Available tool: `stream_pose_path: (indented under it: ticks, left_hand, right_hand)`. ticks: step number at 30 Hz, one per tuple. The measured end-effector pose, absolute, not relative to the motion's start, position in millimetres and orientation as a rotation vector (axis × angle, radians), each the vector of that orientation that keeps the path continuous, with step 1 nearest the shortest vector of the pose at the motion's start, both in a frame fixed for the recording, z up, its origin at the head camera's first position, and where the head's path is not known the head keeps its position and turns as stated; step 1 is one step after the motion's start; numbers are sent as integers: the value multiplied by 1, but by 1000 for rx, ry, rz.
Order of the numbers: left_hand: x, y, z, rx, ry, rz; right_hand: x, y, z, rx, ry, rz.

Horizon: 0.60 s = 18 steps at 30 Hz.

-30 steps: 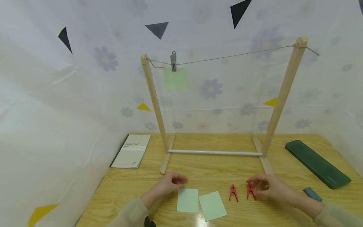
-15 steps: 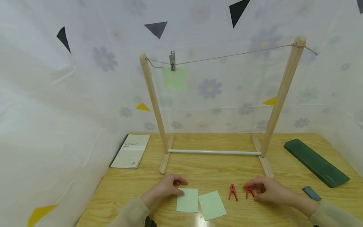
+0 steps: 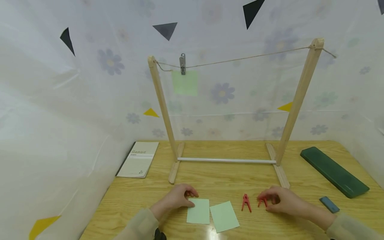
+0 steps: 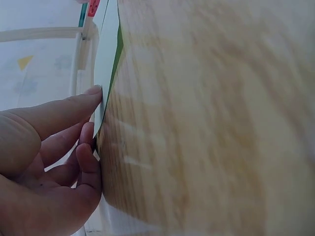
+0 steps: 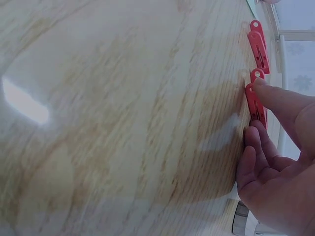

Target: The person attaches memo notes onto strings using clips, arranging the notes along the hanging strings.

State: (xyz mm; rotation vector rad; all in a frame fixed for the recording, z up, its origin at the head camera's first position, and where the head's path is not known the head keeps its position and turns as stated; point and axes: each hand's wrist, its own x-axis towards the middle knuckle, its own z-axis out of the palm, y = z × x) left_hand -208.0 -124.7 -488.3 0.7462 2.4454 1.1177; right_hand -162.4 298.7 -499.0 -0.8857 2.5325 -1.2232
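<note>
My right hand (image 3: pixel 288 200) pinches a red clothespin (image 5: pixel 253 104) between thumb and fingers, low over the table; the fingers hide part of it. Just left of it, a second red clothespin (image 3: pixel 246 203) rests on the table with its legs spread toward me. My left hand (image 3: pixel 177 197) lies at the upper left corner of a pale green sheet of paper (image 3: pixel 198 215). Its thumb touches the sheet in the left wrist view, the other fingers loosely curled by the edge. Beside that sheet lies another pale green sheet (image 3: pixel 224 217), slightly turned.
Behind the hands stands a wooden frame (image 3: pixel 295 108) with a cord (image 3: pixel 237 60) between its posts. A metal clip (image 3: pixel 183 65) holds a green sheet (image 3: pixel 186 85) on it. A notebook (image 3: pixel 138 160) lies left; a green case (image 3: pixel 334 171) and a blue eraser (image 3: pixel 329 204) lie right.
My right hand has moved slightly left and closed on the red clothespin, shifting it from its earlier pose. My left thumb has come down onto the corner of the left sheet.
</note>
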Motion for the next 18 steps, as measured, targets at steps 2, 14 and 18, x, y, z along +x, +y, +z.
stream_pose_path:
  ticks: [2, 14, 18]
  left_hand:
    - [-208, -125, -488, 755, 2450, 1110]
    - [-206, -125, -487, 736, 2472, 1081]
    - [-206, -125, -486, 727, 2464, 1095]
  right_hand:
    - [-162, 298, -499, -876, 2548, -1213]
    - [-160, 293, -498, -718, 2687, -1120]
    - [-159, 292, -500, -709, 2732, -1130]
